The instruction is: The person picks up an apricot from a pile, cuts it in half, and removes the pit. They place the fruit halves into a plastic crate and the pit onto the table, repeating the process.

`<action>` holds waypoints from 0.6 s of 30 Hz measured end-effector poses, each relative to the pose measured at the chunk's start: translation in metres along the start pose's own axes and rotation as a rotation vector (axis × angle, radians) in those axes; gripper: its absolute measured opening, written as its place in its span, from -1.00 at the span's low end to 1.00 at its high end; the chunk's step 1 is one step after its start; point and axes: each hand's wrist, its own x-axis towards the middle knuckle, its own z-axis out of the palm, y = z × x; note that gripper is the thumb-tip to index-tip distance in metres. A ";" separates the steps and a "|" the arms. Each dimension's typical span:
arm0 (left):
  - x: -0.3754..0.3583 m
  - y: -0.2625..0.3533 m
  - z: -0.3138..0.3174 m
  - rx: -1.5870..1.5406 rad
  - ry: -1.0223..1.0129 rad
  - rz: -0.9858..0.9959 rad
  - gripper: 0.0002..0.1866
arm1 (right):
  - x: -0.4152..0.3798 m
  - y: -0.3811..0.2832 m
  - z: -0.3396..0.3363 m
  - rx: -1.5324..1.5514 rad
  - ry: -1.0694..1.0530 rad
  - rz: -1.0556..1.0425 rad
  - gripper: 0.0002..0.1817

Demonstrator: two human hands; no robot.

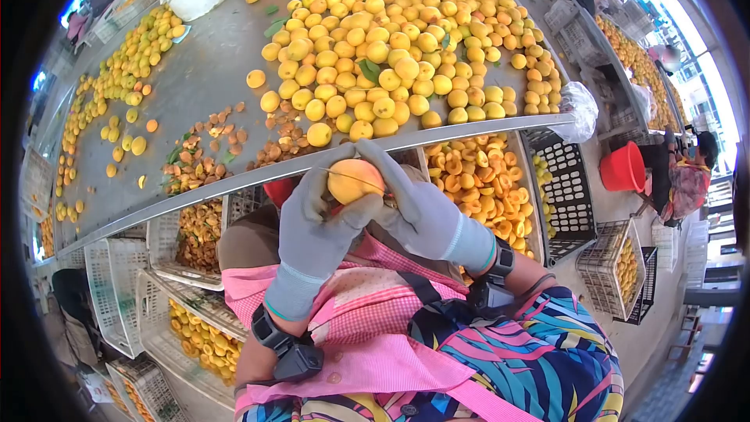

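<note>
Both hands wear grey gloves and meet at the table's metal edge [469, 131]. My left hand [316, 215] has its fingers wrapped round a yellow-orange apricot [355, 181] with a reddish blush. From the other side my right hand [414, 203] closes on the same fruit, its fingertips by the fruit's right side; whether it holds any tool is hidden. Beyond the edge lies a big heap of whole apricots [391, 47] with some green leaves. Brown pits [205, 148] are piled on the tabletop left of the hands.
Below the edge, a crate of halved apricots [484, 187] stands right, a black crate [569, 195] beside it. White crates [113, 289] stand lower left. A plastic bag [578, 112] hangs at the table corner. A person [691, 180] sits at far right near a red bucket [623, 168].
</note>
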 end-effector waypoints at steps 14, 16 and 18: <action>0.016 -0.008 0.005 0.215 0.155 0.101 -0.49 | 0.005 0.007 0.013 -0.011 0.105 0.083 -0.23; 0.015 -0.002 0.009 -0.030 0.118 0.036 -0.51 | 0.005 0.010 0.017 0.035 0.126 0.041 -0.23; 0.014 -0.003 0.008 -0.271 0.080 -0.026 -0.53 | 0.007 0.010 0.018 0.057 0.176 -0.016 -0.22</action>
